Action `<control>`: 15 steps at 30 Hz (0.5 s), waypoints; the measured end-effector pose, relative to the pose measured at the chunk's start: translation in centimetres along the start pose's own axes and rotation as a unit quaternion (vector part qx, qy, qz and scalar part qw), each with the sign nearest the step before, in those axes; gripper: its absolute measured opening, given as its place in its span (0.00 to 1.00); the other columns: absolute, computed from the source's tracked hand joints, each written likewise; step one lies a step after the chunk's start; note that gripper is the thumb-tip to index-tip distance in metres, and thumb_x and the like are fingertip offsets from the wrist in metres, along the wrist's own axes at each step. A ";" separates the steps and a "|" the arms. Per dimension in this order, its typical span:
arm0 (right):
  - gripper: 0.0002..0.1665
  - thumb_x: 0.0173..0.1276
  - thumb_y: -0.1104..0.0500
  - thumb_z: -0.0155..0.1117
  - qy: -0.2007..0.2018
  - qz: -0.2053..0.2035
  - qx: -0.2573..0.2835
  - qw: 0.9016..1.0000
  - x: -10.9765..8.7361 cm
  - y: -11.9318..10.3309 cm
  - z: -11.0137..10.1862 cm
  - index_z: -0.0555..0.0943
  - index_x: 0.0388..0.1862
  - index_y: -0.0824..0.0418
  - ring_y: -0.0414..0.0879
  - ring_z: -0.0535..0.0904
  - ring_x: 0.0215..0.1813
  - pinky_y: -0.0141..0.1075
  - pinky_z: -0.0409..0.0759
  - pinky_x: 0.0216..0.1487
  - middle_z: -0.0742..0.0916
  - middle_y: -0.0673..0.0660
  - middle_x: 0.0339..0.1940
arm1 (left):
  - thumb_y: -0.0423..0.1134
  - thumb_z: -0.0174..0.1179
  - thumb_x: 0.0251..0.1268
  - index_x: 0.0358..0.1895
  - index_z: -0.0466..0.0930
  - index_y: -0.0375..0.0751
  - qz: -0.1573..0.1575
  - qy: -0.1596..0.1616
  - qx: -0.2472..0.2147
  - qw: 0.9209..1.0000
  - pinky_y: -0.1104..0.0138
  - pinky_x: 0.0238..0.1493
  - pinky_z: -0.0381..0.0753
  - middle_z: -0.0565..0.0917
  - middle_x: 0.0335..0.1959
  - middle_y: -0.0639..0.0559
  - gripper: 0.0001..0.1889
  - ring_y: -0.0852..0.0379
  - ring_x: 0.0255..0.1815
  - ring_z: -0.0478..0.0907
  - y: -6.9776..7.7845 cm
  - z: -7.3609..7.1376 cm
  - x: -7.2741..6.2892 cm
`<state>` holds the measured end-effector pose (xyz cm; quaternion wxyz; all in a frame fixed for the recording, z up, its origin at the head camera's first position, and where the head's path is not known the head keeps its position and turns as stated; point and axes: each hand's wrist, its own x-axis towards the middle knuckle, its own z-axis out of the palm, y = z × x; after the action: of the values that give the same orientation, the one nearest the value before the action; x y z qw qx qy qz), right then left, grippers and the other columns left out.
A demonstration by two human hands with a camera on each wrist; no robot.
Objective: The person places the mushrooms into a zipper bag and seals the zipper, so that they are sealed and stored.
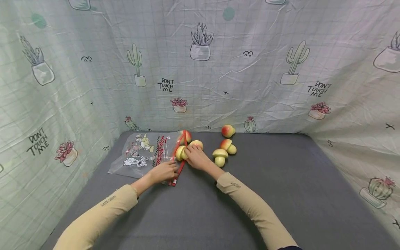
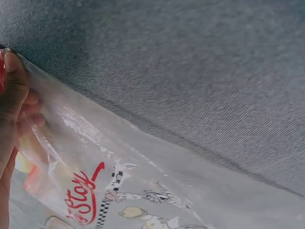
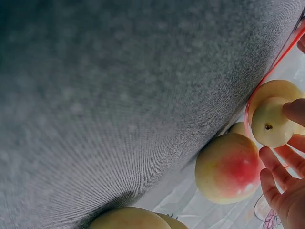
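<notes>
A clear plastic zip bag (image 1: 147, 156) with red "Toy Story" lettering and a red zip edge lies flat at the left of the table. My left hand (image 1: 164, 172) pinches its near edge by the mouth; thumb and fingers (image 2: 9, 71) meet on the plastic in the left wrist view. At the red opening, my right hand (image 1: 197, 158) holds a yellow toy mushroom (image 3: 272, 121) by its stem, the thumb against it. Just beyond that hand sits another toy mushroom (image 1: 197, 144). A red-and-yellow one (image 1: 186, 136) shows at the bag's far corner, partly behind the red strip.
To the right of my right hand, three more toy mushrooms stand in a loose row: a yellow one (image 1: 220, 157), a red-capped one (image 1: 228, 146) and one at the back (image 1: 228, 131). A patterned cloth (image 1: 200, 86) hangs behind the grey table (image 1: 275, 187).
</notes>
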<state>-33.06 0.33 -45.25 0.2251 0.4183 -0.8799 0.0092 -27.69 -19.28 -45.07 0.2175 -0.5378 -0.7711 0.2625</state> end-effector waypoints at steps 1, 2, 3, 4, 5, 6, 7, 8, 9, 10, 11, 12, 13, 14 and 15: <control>0.18 0.59 0.53 0.59 0.000 -0.002 0.001 1.000 0.0 0.0 0.0 0.73 0.47 0.58 0.49 0.72 0.48 0.42 0.70 0.50 0.77 0.54 0.47 | 0.53 0.60 0.36 0.24 0.78 0.56 0.003 -0.001 0.000 1.000 0.66 0.52 0.72 0.78 0.25 0.59 0.10 0.60 0.34 0.76 0.0 -0.1 0.1; 0.18 0.59 0.54 0.59 0.002 -0.005 0.003 1.000 -0.1 0.1 0.0 0.73 0.48 0.58 0.49 0.73 0.48 0.42 0.70 0.49 0.77 0.54 0.47 | 0.51 0.60 0.36 0.24 0.78 0.56 0.004 -0.001 0.000 1.000 0.67 0.49 0.72 0.77 0.25 0.59 0.08 0.60 0.33 0.76 0.0 -0.1 0.2; 0.19 0.59 0.54 0.60 0.003 -0.007 0.006 1.000 -0.2 0.1 0.0 0.73 0.48 0.58 0.49 0.73 0.49 0.42 0.70 0.50 0.77 0.54 0.47 | 0.50 0.61 0.37 0.23 0.77 0.56 0.004 -0.001 0.001 1.000 0.68 0.46 0.73 0.77 0.24 0.60 0.07 0.60 0.31 0.75 0.0 -0.2 0.2; 0.20 0.59 0.54 0.60 0.004 -0.009 0.010 1.000 -0.2 0.1 -0.1 0.72 0.49 0.58 0.49 0.73 0.49 0.42 0.70 0.50 0.78 0.54 0.47 | 0.49 0.61 0.37 0.23 0.77 0.57 0.004 0.000 0.005 1.000 0.69 0.42 0.73 0.77 0.24 0.60 0.07 0.60 0.30 0.75 0.0 -0.3 0.3; 0.20 0.58 0.55 0.60 0.005 -0.011 0.013 1.000 -0.3 0.1 -0.1 0.72 0.50 0.58 0.49 0.72 0.50 0.42 0.70 0.50 0.78 0.54 0.47 | 0.49 0.60 0.37 0.23 0.77 0.57 0.004 -0.001 0.010 1.000 0.70 0.38 0.72 0.76 0.23 0.61 0.06 0.60 0.29 0.74 0.0 -0.3 0.3; 0.21 0.58 0.55 0.60 0.006 -0.013 0.017 1.000 -0.4 0.1 -0.1 0.72 0.51 0.57 0.49 0.72 0.50 0.42 0.69 0.50 0.78 0.54 0.48 | 0.49 0.60 0.37 0.23 0.77 0.58 0.004 -0.002 0.015 1.000 0.70 0.36 0.70 0.76 0.23 0.61 0.06 0.61 0.28 0.74 0.0 -0.3 0.3; 0.21 0.58 0.55 0.60 0.006 -0.016 0.017 1.000 -0.5 0.1 -0.2 0.73 0.51 0.57 0.49 0.72 0.51 0.43 0.69 0.50 0.78 0.54 0.48 | 0.50 0.60 0.37 0.23 0.76 0.58 0.004 -0.002 0.020 1.000 0.71 0.34 0.69 0.75 0.23 0.61 0.06 0.61 0.27 0.73 0.0 -0.3 0.3; 0.21 0.58 0.55 0.60 0.006 -0.019 0.018 1.000 -0.5 0.1 -0.2 0.73 0.51 0.57 0.49 0.72 0.51 0.43 0.69 0.50 0.78 0.54 0.48 | 0.52 0.59 0.36 0.23 0.76 0.58 0.005 -0.003 0.022 1.000 0.71 0.33 0.68 0.75 0.23 0.61 0.08 0.62 0.27 0.73 0.1 -0.3 0.3; 0.20 0.59 0.55 0.60 0.006 -0.021 0.016 1.000 -0.6 0.1 -0.3 0.73 0.51 0.57 0.49 0.72 0.51 0.43 0.70 0.50 0.78 0.54 0.48 | 0.54 0.59 0.35 0.23 0.76 0.59 0.006 -0.002 0.025 1.000 0.71 0.32 0.67 0.75 0.23 0.62 0.09 0.62 0.27 0.73 0.1 -0.2 0.3; 0.20 0.59 0.55 0.59 0.005 -0.024 0.013 1.000 -0.7 0.1 -0.3 0.73 0.51 0.57 0.49 0.72 0.52 0.43 0.70 0.49 0.79 0.54 0.48 | 0.55 0.58 0.35 0.23 0.76 0.59 0.008 -0.003 0.027 1.000 0.71 0.32 0.66 0.75 0.24 0.62 0.10 0.63 0.27 0.73 0.1 -0.2 0.3; 0.20 0.59 0.55 0.59 0.005 -0.026 0.010 1.000 -0.8 0.0 -0.3 0.73 0.51 0.56 0.49 0.72 0.51 0.42 0.70 0.48 0.79 0.54 0.48 | 0.56 0.58 0.35 0.23 0.76 0.60 0.010 -0.002 0.029 1.000 0.71 0.32 0.65 0.75 0.24 0.62 0.10 0.63 0.27 0.73 0.1 -0.2 0.3; 0.20 0.59 0.55 0.59 0.005 -0.028 0.007 1.000 -0.9 0.0 -0.3 0.74 0.51 0.56 0.49 0.72 0.51 0.42 0.70 0.47 0.79 0.54 0.48 | 0.56 0.57 0.35 0.23 0.76 0.60 0.012 -0.001 0.030 0.999 0.71 0.32 0.64 0.75 0.24 0.62 0.10 0.64 0.27 0.73 0.2 -0.2 0.3; 0.20 0.58 0.55 0.59 0.005 -0.029 0.002 1.000 -1.0 0.0 -0.4 0.74 0.50 0.56 0.49 0.72 0.51 0.42 0.70 0.46 0.79 0.54 0.48 | 0.57 0.57 0.35 0.24 0.76 0.60 0.015 0.001 0.031 0.999 0.71 0.32 0.64 0.75 0.24 0.62 0.10 0.64 0.27 0.73 0.2 -0.1 0.3; 0.20 0.58 0.55 0.59 0.004 -0.029 0.000 1.000 -1.1 0.0 -0.4 0.74 0.50 0.57 0.49 0.72 0.50 0.41 0.71 0.45 0.79 0.54 0.48 | 0.56 0.57 0.35 0.24 0.76 0.60 0.016 0.003 0.031 0.999 0.71 0.31 0.64 0.75 0.24 0.62 0.10 0.64 0.27 0.73 0.2 -0.1 0.2; 0.20 0.58 0.55 0.59 0.004 -0.030 -0.002 1.000 -1.1 0.0 -0.4 0.74 0.51 0.57 0.49 0.73 0.50 0.41 0.71 0.45 0.79 0.54 0.48 | 0.56 0.57 0.35 0.24 0.76 0.60 0.017 0.006 0.031 0.999 0.71 0.31 0.63 0.75 0.24 0.62 0.10 0.64 0.27 0.73 0.3 -0.1 0.2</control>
<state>-32.29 1.24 -45.34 0.2299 0.4436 -0.8662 0.0021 -27.51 -19.02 -45.15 0.2339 -0.5458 -0.7519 0.2864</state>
